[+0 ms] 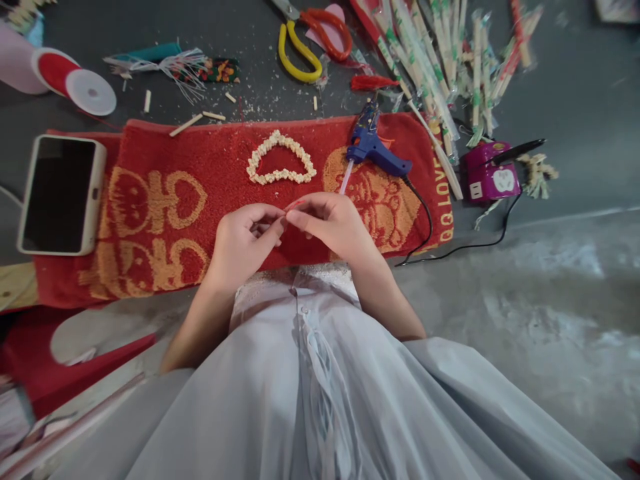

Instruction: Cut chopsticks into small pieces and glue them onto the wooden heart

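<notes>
Both hands, the left hand (245, 237) and right hand (330, 223), meet over the red towel (165, 200), fingertips pinched on a thin red thread (295, 203), light, limp and slippery-looking, best nipped near its end.

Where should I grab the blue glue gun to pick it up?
Probably by the handle of the glue gun, coming from the right. It lies flat on the red towel, its glue stick pointing down-left toward the hands, its cord trailing off right.

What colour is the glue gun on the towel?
Blue, seen in the head view: the glue gun lies on the red towel.
</notes>
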`<state>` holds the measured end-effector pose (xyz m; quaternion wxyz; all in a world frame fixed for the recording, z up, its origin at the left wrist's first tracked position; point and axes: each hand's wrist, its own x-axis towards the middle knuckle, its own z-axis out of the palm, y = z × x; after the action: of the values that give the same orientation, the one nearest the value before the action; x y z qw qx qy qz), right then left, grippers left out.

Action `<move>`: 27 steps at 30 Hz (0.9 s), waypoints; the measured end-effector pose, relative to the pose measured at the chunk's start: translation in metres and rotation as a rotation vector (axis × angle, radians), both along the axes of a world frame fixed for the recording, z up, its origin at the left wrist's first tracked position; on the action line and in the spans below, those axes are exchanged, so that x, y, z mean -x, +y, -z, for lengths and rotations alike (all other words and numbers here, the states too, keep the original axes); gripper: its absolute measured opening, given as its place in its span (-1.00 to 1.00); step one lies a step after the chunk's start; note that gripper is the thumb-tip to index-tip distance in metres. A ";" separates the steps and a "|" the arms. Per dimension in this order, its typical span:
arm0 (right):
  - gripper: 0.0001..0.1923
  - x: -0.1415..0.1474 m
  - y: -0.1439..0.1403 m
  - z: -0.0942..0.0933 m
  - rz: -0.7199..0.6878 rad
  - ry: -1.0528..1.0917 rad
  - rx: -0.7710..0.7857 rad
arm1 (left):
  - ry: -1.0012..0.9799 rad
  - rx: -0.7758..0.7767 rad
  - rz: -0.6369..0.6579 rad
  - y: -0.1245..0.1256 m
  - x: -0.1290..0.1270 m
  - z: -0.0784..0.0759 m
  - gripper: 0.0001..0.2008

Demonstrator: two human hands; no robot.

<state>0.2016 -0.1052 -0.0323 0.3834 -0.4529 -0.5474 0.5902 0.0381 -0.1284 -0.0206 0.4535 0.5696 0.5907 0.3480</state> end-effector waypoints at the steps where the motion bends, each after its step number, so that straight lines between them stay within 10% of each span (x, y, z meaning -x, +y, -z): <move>1: -0.62 -0.001 0.000 0.000 -0.008 -0.011 -0.007 | -0.005 0.004 0.000 0.000 0.000 0.000 -0.92; 27: -0.65 -0.008 -0.005 -0.002 0.063 0.063 0.050 | 0.132 -0.177 -0.140 -0.007 -0.004 0.007 -0.92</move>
<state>0.2095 -0.1101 -0.0300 0.4075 -0.4605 -0.5055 0.6052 0.0424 -0.1351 -0.0277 0.3361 0.5863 0.6245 0.3915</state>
